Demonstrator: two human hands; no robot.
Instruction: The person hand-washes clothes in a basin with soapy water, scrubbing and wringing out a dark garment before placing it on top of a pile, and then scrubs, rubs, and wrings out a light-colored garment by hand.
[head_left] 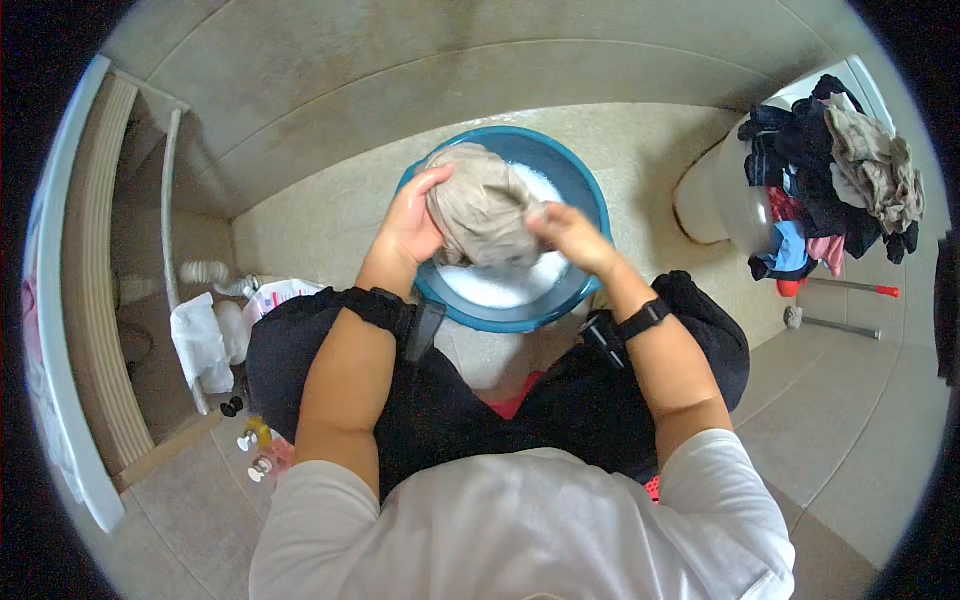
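A wet beige garment (478,200), bunched up, is held over a blue basin (585,185) of white sudsy water (500,290). At the garment's left side my left hand (412,215) grips it, with the thumb across the near edge of the fabric. My right hand (575,238) pinches the right side of the cloth, and its fingers are slightly blurred by motion. The lower part of the garment hangs down close to the foam. What kind of garment it is cannot be made out.
To the right, a pile of dark and coloured clothes (810,150) lies on a toilet (705,200). A red-tipped rod (850,287) is beneath it. Pump bottles (262,440) stand at lower left, near a white pipe (170,210) and a vanity (100,260). A tiled wall (400,60) rises behind the basin.
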